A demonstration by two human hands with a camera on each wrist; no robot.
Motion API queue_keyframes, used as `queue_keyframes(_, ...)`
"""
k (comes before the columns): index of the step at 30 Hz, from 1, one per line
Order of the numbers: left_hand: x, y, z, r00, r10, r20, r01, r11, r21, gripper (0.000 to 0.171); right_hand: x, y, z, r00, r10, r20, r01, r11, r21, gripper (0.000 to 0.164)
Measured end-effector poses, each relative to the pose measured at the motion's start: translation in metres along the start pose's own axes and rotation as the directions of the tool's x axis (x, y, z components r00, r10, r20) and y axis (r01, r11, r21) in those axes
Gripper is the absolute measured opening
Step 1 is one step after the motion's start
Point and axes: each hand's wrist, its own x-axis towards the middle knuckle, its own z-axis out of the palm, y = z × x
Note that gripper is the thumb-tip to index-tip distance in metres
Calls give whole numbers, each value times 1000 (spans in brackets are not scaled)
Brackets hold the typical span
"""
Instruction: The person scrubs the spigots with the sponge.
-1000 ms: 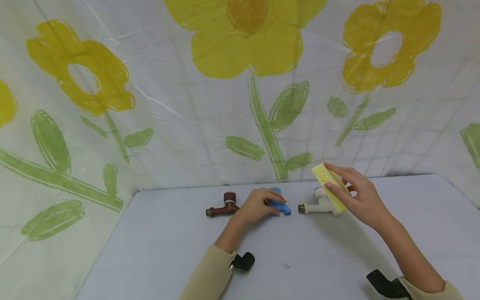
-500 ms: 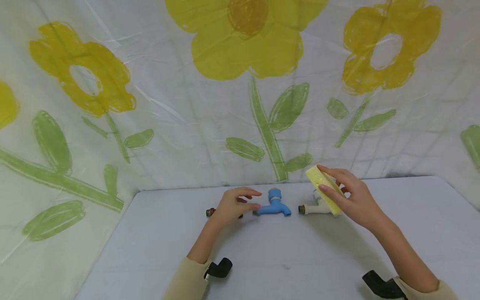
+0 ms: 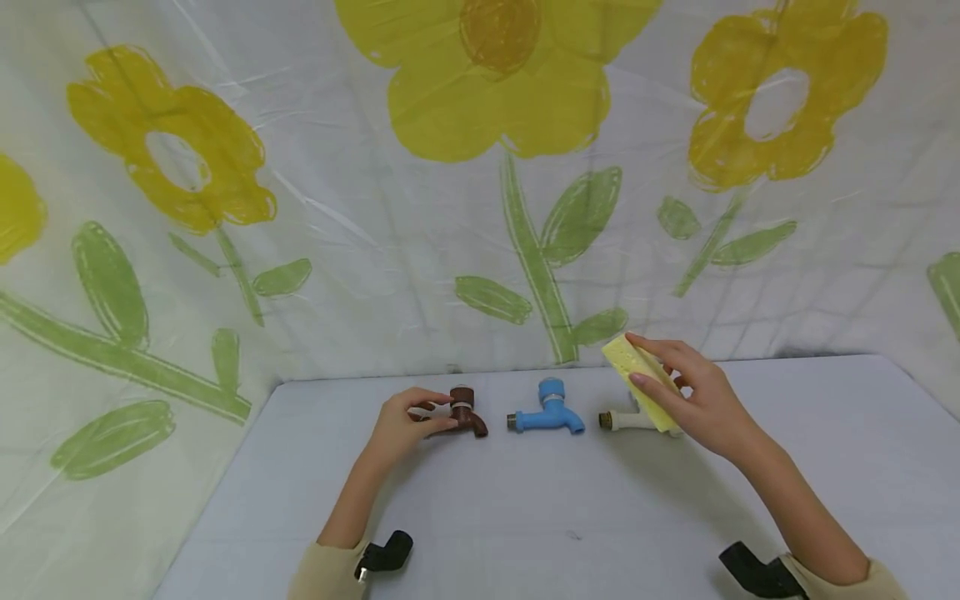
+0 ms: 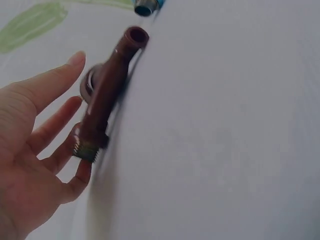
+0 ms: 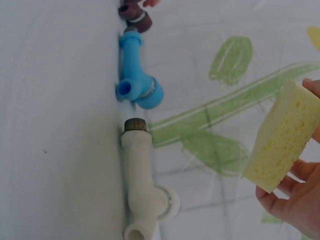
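My left hand (image 3: 397, 429) is at the brown tap (image 3: 467, 417), its fingers and thumb spread loosely about the tap's inlet end. In the left wrist view, the thumb stands apart from the brown tap (image 4: 107, 90), and fingertips lie right by its threaded inlet. My right hand (image 3: 697, 400) pinches a yellow sponge (image 3: 641, 375) between thumb and fingers, raised in front of the white tap (image 3: 621, 420) and partly hiding it. The right wrist view shows the sponge (image 5: 285, 140) held apart from the white tap (image 5: 140, 170).
Between the other two taps lies a blue tap (image 3: 550, 414), in one row along the back of the white table (image 3: 525, 500). Behind them hangs a white sheet (image 3: 360, 275) printed with yellow flowers. A black bent piece (image 3: 386, 552) sits at the left cuff, another (image 3: 761, 571) at the right.
My left hand has left the blue tap and moved left to the brown one. The right hand, still holding the sponge, has drifted slightly left. The taps stay in place.
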Motion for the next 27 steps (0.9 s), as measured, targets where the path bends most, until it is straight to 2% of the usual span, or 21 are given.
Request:
queue_keyframes(3,-2,-9,-2,1000,-31,1,31,1000,7,32,0,0,-1,1000,6,5,-6,1000,-1,55)
queue_keyframes(7,-1,-16,-2,1000,-24,6,24,998,58,29,-1,-1,-1,1000,18,12,-18,1000,-4,55)
queue_keyframes(14,-1,-19,-1,999,-23,32,20,996,91,17,-1,0,-2,1000,22,17,-22,1000,-7,55)
queue_keyframes(18,-1,-18,0,999,0,33,-3,996,93,15,-1,0,-2,1000,19,17,-19,1000,-8,54)
queue_keyframes(21,-2,-17,1,1000,15,23,-16,998,66,18,-1,0,-2,1000,14,16,-14,1000,-8,54)
queue_keyframes(27,1,-5,7,999,36,-16,-37,997,-71,24,0,-2,-1,1000,19,22,-19,1000,-3,54)
